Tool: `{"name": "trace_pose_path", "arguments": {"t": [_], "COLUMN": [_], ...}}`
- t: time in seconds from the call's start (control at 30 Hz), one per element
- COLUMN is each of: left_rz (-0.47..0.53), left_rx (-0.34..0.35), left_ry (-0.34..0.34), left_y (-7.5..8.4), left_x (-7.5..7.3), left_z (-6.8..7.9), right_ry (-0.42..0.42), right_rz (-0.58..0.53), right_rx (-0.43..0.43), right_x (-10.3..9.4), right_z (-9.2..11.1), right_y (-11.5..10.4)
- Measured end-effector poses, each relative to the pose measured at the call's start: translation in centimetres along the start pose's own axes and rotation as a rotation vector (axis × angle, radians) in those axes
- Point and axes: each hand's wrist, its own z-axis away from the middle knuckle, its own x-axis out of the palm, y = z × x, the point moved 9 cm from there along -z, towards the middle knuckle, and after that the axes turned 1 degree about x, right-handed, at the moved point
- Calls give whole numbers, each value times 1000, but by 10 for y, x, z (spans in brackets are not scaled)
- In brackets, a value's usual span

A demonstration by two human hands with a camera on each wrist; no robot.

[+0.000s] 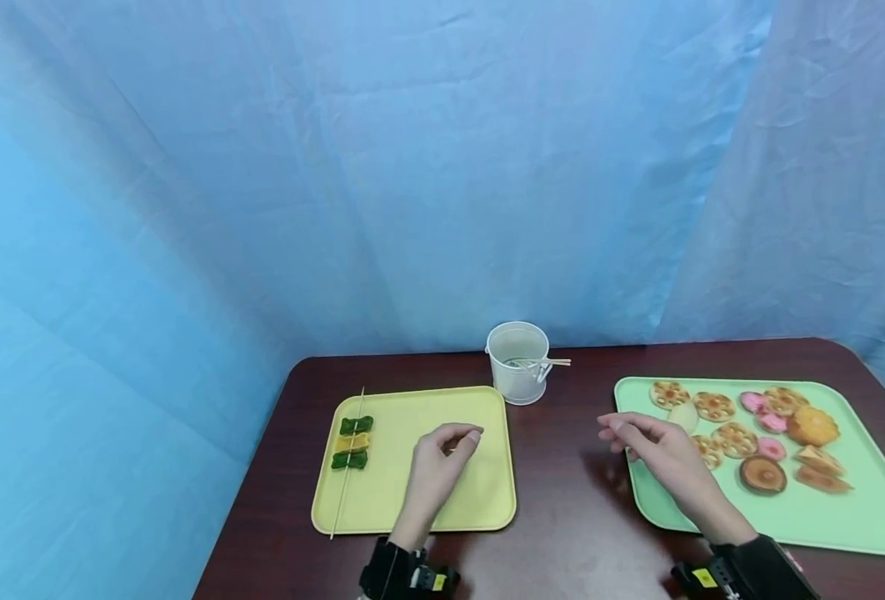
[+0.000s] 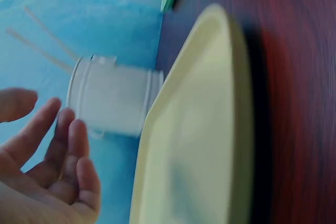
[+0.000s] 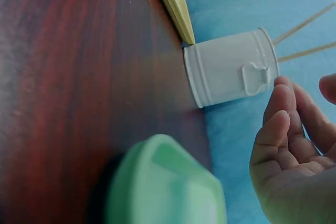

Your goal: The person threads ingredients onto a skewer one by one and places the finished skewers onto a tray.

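Observation:
My left hand [image 1: 438,467] hovers over the yellow tray [image 1: 405,408], its fingers loosely bent and nothing between them; the left wrist view shows thumb and fingertips apart. On that tray's left side lies a skewer [image 1: 341,496] threaded through two green pieces [image 1: 349,459] with a yellow piece [image 1: 352,442] between them. My right hand [image 1: 663,458] is over the left edge of the green tray [image 1: 873,500], relaxed and holding nothing. At the back between the trays stands a white bucket [image 1: 516,379] with a couple of thin sticks [image 1: 555,362] leaning out of it.
Toy foods fill the green tray: several waffle-like rounds [image 1: 735,439], pink pieces [image 1: 771,448], a brown mushroom-like disc [image 1: 762,474], a golden lump [image 1: 812,426] and tan wedges [image 1: 821,479]. Blue cloth [image 1: 487,167] hangs behind the dark wooden table [image 1: 562,500].

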Motion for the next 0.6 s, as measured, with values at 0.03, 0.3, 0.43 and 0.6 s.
{"name": "trace_pose_path", "arguments": {"t": [0.03, 0.3, 0.43, 0.6], "left_rz": [41, 112, 118, 98], "left_rx": [-1, -21, 1, -9], "left_ry": [10, 90, 97, 71], "left_y": [0, -2, -2, -5], "left_x": [5, 22, 24, 27], "left_z": [0, 2, 3, 6], "right_ry": [12, 273, 394, 490], "right_rz": [31, 325, 393, 489], "right_rx": [-23, -358, -629, -851], "right_x": [0, -6, 1, 18], "right_z": [0, 13, 26, 34], "right_y": [-5, -83, -134, -178]}}
